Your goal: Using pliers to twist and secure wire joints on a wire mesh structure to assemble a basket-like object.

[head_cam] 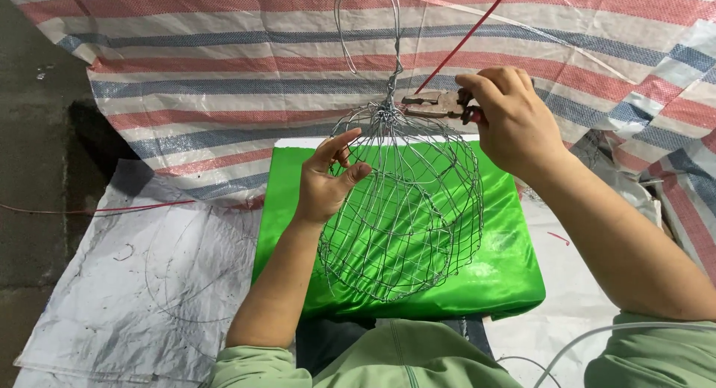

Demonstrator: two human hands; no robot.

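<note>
Over the green cloth (507, 276), hands (328, 180) steady wire basket (403, 209), grip pliers (436, 104).

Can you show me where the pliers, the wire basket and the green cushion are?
pliers (431, 104), head view, on the metal jaws.
wire basket (406, 224), head view, on the mesh body.
green cushion (507, 268), head view, on its bare right side.
</note>
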